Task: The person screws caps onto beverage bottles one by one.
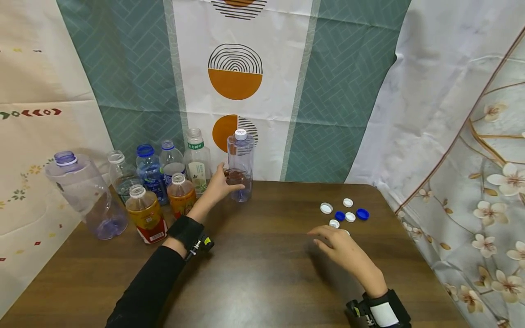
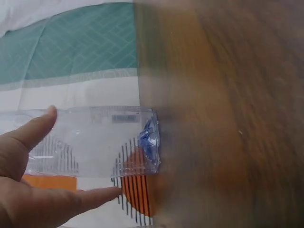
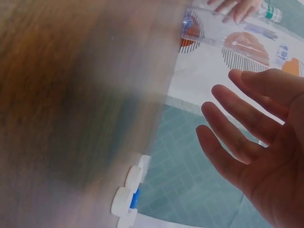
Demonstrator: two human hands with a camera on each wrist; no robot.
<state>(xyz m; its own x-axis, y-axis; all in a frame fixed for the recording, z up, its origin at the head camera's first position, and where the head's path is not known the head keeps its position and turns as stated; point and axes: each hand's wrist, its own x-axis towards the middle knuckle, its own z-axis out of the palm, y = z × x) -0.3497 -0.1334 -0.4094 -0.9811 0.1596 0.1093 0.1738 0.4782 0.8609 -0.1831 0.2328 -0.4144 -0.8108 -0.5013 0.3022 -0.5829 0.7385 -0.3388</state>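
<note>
A tall clear square bottle [image 1: 240, 166] with a white cap [image 1: 240, 134] stands upright at the back of the table. My left hand [image 1: 223, 186] is at its left side, thumb and fingers spread apart; in the left wrist view the upper fingertip overlaps the clear bottle [image 2: 95, 137]. Over the right part of the table hovers my right hand [image 1: 338, 246], holding nothing, with its fingers loosely extended in the right wrist view. Just beyond it lie several loose caps: white ones [image 1: 326, 208] and blue ones [image 1: 362, 214]. One white cap is partly hidden behind the right hand.
Several uncapped bottles stand together at the left: a large clear one [image 1: 88, 196], two with orange labels [image 1: 146, 214], blue ones [image 1: 151, 171] and one with a green neck band [image 1: 198, 159]. A patterned cloth [image 1: 340, 91] hangs along the table's back edge.
</note>
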